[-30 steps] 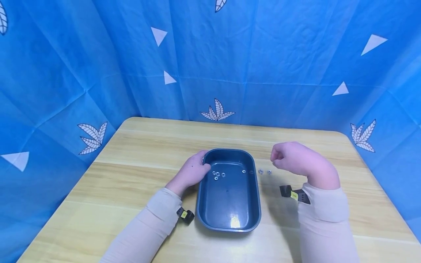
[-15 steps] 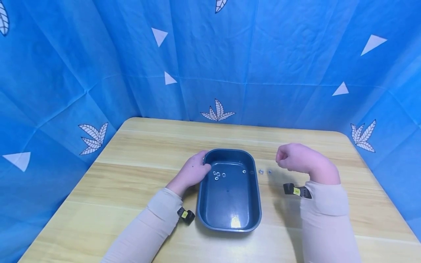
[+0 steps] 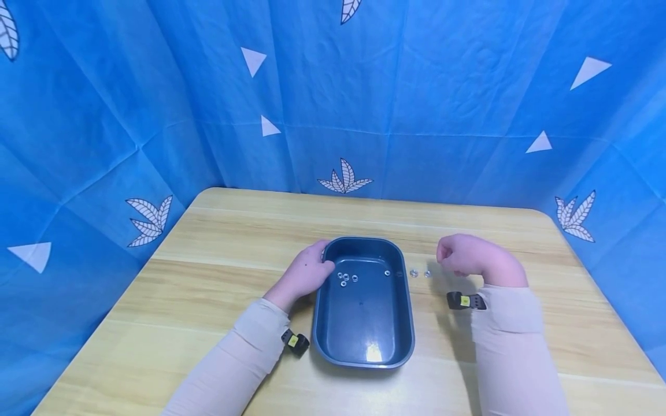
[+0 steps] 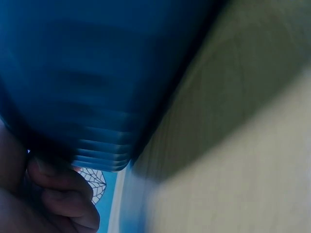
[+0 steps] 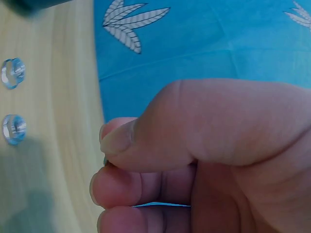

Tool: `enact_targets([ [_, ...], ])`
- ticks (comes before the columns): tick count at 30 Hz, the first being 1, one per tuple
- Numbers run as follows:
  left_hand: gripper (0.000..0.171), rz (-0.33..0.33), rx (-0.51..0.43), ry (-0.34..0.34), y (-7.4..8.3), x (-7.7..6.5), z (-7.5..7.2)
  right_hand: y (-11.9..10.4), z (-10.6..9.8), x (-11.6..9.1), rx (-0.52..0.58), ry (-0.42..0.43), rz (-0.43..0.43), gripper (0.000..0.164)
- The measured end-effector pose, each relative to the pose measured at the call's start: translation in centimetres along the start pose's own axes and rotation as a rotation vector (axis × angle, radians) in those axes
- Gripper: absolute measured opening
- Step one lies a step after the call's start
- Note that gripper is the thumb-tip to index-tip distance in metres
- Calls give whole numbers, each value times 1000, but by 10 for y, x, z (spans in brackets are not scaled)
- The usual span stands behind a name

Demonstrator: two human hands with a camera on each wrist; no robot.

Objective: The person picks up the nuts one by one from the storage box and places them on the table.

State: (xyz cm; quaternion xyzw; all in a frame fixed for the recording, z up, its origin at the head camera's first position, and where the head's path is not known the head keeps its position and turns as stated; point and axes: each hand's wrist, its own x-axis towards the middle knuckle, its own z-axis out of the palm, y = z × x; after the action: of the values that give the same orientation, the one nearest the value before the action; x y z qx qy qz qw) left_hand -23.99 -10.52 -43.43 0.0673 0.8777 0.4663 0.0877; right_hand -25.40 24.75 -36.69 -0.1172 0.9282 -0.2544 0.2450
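Note:
My left hand [image 3: 303,273] grips the upper left rim of a dark blue plastic tray [image 3: 362,323], thumb over the edge, fingers curled against its outer wall in the left wrist view. Inside, several small metal nuts [image 3: 346,277] cluster near that hand, and one nut [image 3: 387,273] lies by the right wall. Two more nuts [image 3: 414,273] sit side by side on the table to the tray's right. Beyond them, my right hand [image 3: 472,255] is raised over the table, thumb and fingertips pinched together. A sliver of a small nut [image 5: 106,161] shows between them; the rest is hidden.
The wooden table [image 3: 208,277] has rounded far corners. A blue patterned curtain [image 3: 333,86] hangs behind it and along both sides. Each wrist carries a strapped camera, such as the right wrist camera [image 3: 455,300].
My right hand first moved right, away from the tray, then lowered slightly beyond the two nuts on the table. My left hand and the tray have stayed in place.

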Motion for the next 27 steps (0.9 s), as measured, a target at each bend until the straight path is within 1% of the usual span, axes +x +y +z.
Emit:
enact_targets([
  [4, 55, -3, -5, -2, 1, 0, 0, 5, 5, 5, 2, -12, 15, 22],
  [11, 54, 14, -6, -5, 1, -1, 0, 13, 12, 14, -2, -24, 16, 9],
  [19, 55, 20, 5, -2, 0, 0, 0, 18, 19, 23, -18, -40, 10, 14],
  [27, 55, 11, 5, 0, 0, 0, 0, 17, 21, 25, -24, -37, 17, 16],
])
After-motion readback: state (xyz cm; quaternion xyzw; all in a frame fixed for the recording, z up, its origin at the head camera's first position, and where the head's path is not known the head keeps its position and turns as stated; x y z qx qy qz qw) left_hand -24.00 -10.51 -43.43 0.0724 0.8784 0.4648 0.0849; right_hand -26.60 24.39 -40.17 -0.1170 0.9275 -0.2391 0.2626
